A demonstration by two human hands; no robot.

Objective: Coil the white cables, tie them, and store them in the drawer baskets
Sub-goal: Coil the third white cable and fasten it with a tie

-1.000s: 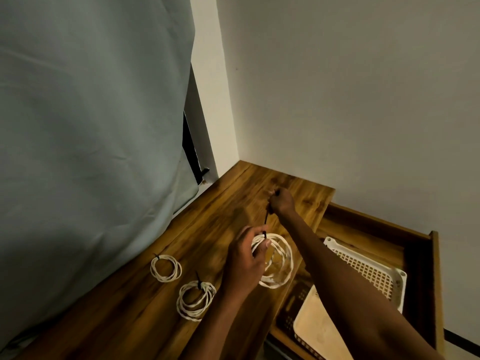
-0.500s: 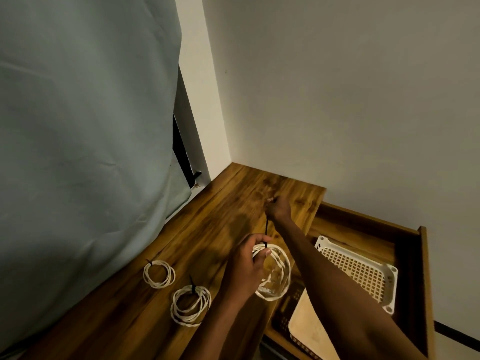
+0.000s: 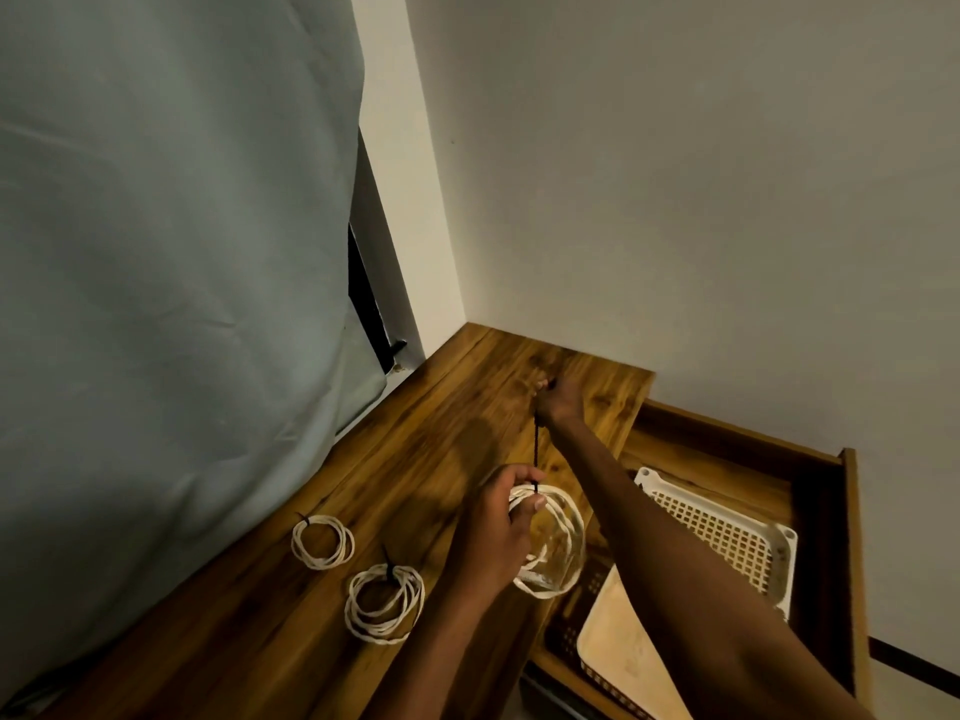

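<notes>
The left hand (image 3: 501, 532) gripped the white cable coil (image 3: 550, 543) at the table (image 3: 260, 641) edge. The right hand (image 3: 558, 400), pinched shut, drew the black tie (image 3: 535, 441) taut straight away from it (baskets lay rightward).

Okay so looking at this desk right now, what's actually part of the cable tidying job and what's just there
Part of the job:
- coil being tied, held by left hand
- black tie, pulled by right hand
- two tied coils
- white basket in open drawer

Just there:
- grey curtain
- wall
</notes>
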